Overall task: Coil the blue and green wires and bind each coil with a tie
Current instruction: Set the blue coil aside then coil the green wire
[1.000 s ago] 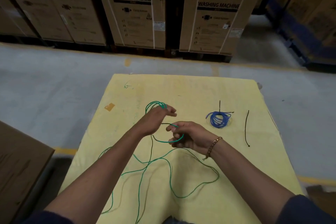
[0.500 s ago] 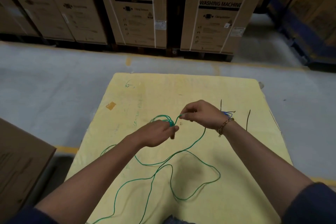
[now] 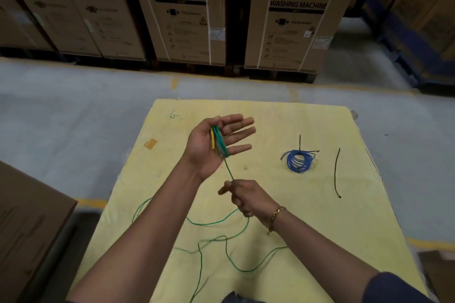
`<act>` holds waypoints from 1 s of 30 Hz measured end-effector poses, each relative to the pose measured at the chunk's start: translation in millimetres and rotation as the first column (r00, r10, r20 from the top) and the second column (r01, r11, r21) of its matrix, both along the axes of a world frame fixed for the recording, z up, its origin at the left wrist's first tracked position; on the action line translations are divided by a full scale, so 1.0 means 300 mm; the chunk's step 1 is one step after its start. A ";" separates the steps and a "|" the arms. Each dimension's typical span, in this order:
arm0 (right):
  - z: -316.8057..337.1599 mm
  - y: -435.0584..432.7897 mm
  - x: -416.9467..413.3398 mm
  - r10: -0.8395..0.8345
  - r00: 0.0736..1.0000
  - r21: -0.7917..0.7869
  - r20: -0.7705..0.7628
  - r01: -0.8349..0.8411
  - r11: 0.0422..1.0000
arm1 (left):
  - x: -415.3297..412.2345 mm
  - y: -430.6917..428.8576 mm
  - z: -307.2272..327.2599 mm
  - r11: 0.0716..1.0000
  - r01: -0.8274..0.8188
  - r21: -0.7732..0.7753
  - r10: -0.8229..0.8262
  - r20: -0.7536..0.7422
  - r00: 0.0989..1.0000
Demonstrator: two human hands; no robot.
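Note:
My left hand [image 3: 216,145] is raised palm-up over the yellow table [image 3: 295,229], fingers spread, with several turns of green wire [image 3: 220,141] wound around the palm. A taut strand runs from those turns down to my right hand [image 3: 242,195], which pinches it. The loose rest of the green wire [image 3: 229,251] trails in curves over the near part of the table. The blue wire coil [image 3: 299,161] lies at the right with a black tie around it. A second black tie [image 3: 336,174] lies loose further right.
A strip of tan tape [image 3: 150,143] is stuck on the table's left side. Large cardboard washing machine boxes [image 3: 187,10] stand beyond the grey floor. A brown carton [image 3: 29,224] sits at the left, close to the table edge.
My left hand has turned palm-up and lifted with the green turns on it. My right hand has swung from the far side back toward me, pulling the strand taut.

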State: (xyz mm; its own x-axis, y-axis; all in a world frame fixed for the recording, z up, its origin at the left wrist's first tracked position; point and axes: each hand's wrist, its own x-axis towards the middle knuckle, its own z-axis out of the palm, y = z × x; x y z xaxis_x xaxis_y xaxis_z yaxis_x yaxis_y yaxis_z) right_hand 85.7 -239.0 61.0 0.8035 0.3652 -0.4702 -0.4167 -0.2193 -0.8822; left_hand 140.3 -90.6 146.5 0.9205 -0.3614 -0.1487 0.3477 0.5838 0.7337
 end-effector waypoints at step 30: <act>0.055 -0.096 0.142 0.074 0.908 -0.243 0.412 0.031 0.970 | -0.048 -0.071 0.015 0.954 0.127 -0.271 -0.150 -0.068 0.986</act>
